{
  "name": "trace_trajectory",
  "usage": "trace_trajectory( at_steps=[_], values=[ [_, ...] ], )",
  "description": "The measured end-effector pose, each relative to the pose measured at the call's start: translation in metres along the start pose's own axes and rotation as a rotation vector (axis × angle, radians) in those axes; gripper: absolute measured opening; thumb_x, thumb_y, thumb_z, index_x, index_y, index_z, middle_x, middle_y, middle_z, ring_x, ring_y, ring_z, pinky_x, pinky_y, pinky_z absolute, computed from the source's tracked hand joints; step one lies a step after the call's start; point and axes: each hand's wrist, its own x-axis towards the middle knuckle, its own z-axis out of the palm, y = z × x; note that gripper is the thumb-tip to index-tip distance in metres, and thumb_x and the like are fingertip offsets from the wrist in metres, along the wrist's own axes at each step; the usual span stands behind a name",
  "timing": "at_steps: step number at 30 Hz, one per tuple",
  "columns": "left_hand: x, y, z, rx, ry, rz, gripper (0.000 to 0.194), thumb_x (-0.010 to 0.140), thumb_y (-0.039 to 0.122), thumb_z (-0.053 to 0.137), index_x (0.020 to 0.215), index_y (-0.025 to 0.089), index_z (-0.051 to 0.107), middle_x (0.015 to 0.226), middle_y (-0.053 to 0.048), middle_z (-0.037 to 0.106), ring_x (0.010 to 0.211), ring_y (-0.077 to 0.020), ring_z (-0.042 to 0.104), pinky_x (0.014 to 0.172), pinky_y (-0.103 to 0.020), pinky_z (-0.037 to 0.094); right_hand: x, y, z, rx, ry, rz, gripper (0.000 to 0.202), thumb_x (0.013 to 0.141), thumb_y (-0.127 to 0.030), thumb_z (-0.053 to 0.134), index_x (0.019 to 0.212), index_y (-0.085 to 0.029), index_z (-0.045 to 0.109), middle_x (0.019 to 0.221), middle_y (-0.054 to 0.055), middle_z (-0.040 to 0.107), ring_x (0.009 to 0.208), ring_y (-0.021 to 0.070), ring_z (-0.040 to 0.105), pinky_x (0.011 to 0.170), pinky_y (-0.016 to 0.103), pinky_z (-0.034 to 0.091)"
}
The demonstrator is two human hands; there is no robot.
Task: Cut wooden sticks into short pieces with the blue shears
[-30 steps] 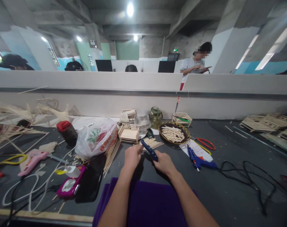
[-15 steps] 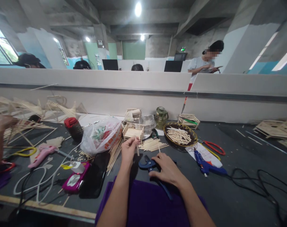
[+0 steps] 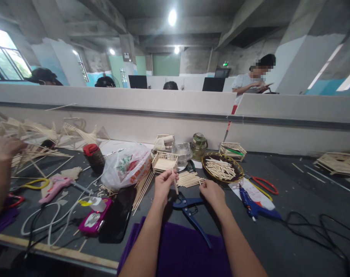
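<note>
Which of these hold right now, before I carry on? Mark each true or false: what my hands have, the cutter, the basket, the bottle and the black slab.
1. The left hand holds a wooden stick. True.
2. The right hand grips the blue cutter. False: the cutter lies ungripped in front of the person.
3. The yellow-rimmed basket has short sticks in it. True.
4. The red-lidded bottle stands right of the plastic bag. False: it stands left of it.
5. The black slab lies between the magenta power strip and the long sticks. True.
</note>
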Motion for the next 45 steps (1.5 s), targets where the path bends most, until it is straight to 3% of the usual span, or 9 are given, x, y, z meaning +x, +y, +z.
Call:
trace_trajectory(
  at_steps=[5, 10, 17, 19, 24, 28, 31, 38, 45],
  values=[
    [-0.001, 0.000, 0.002, 0.015, -0.021, -0.016, 0.038, 0.058, 0.035, 0.081, 0.087, 0.011, 0.073, 0.078, -0.009, 0.072, 0.067, -0.0159, 0.066, 0.065, -0.026, 0.052, 0.019, 0.008, -0.019, 0.400, 0.068, 0.013, 0.036, 0.083, -0.046, 0.043, 0.074, -0.016, 0.061, 0.073, 0.008, 0.068, 0.060, 0.0146, 0.059, 0.051, 0.024, 0.044],
    [-0.003, -0.001, 0.006, 0.041, -0.026, -0.025, 0.036, 0.060, 0.035, 0.079, 0.088, 0.012, 0.073, 0.077, -0.008, 0.073, 0.068, -0.0158, 0.065, 0.064, -0.025, 0.049, 0.013, -0.001, -0.012, 1.031, -0.089, 0.124, 0.043, 0.065, -0.051, 0.068, 0.087, -0.015, 0.061, 0.076, 0.007, 0.067, 0.048, 0.0087, 0.048, 0.037, 0.018, 0.033],
    [-0.009, -0.002, 0.014, 0.133, -0.064, 0.038, 0.035, 0.062, 0.035, 0.078, 0.087, 0.012, 0.074, 0.075, -0.008, 0.073, 0.070, -0.0161, 0.064, 0.067, -0.025, 0.048, -0.022, -0.041, 0.015, 0.844, -0.424, -0.221, 0.035, 0.069, -0.038, 0.066, 0.098, -0.018, 0.062, 0.067, -0.003, 0.061, 0.051, 0.0087, 0.050, 0.045, 0.019, 0.037],
    [-0.010, -0.005, 0.016, 0.153, -0.093, 0.023, 0.035, 0.063, 0.036, 0.077, 0.088, 0.012, 0.074, 0.077, -0.008, 0.074, 0.070, -0.0160, 0.064, 0.068, -0.025, 0.048, -0.026, -0.046, 0.022, 0.816, -0.453, -0.286, 0.027, 0.070, -0.031, 0.064, 0.094, -0.018, 0.062, 0.063, -0.005, 0.058, 0.051, 0.0083, 0.050, 0.048, 0.019, 0.039],
    [-0.005, -0.013, 0.012, 0.175, -0.055, 0.030, 0.041, 0.067, 0.040, 0.073, 0.098, 0.014, 0.072, 0.098, -0.011, 0.072, 0.086, -0.0198, 0.066, 0.066, -0.024, 0.050, -0.018, -0.034, 0.028, 0.799, -0.410, -0.122, 0.025, 0.070, -0.031, 0.060, 0.090, -0.017, 0.058, 0.058, -0.004, 0.059, 0.041, 0.0087, 0.048, 0.035, 0.018, 0.036],
    [0.003, -0.019, 0.002, 0.197, 0.066, 0.033, 0.040, 0.068, 0.039, 0.071, 0.098, 0.013, 0.071, 0.094, -0.011, 0.073, 0.085, -0.0201, 0.066, 0.061, -0.022, 0.049, -0.004, -0.016, 0.022, 0.843, -0.321, 0.039, 0.027, 0.071, -0.036, 0.063, 0.087, -0.015, 0.058, 0.064, 0.001, 0.063, 0.043, 0.0089, 0.053, 0.035, 0.017, 0.040],
    [0.007, -0.025, -0.003, 0.289, 0.047, 0.042, 0.033, 0.068, 0.031, 0.069, 0.096, 0.013, 0.071, 0.091, -0.011, 0.073, 0.081, -0.0195, 0.066, 0.061, -0.023, 0.050, -0.001, -0.011, 0.017, 0.808, -0.319, 0.080, 0.024, 0.073, -0.036, 0.063, 0.084, -0.015, 0.057, 0.069, 0.004, 0.065, 0.049, 0.0106, 0.059, 0.039, 0.018, 0.045],
    [0.011, -0.031, -0.009, 0.623, 0.023, 0.143, 0.024, 0.075, 0.016, 0.058, 0.096, 0.015, 0.071, 0.094, -0.009, 0.073, 0.082, -0.0179, 0.066, 0.074, -0.028, 0.050, -0.002, 0.000, 0.011, 0.620, -0.262, 0.129, 0.021, 0.081, -0.024, 0.050, 0.100, -0.016, 0.054, 0.077, 0.006, 0.068, 0.058, 0.0146, 0.065, 0.042, 0.020, 0.045],
    [-0.002, 0.000, -0.023, 1.331, 0.077, 0.101, 0.018, 0.082, 0.024, 0.055, 0.091, 0.020, 0.070, 0.097, -0.008, 0.071, 0.091, -0.0201, 0.063, 0.078, -0.029, 0.044, -0.001, 0.001, 0.010, 0.298, -0.167, -0.016, 0.016, 0.080, -0.018, 0.050, 0.091, -0.021, 0.062, 0.082, 0.003, 0.071, 0.087, 0.0178, 0.064, 0.068, 0.025, 0.042]
  ],
)
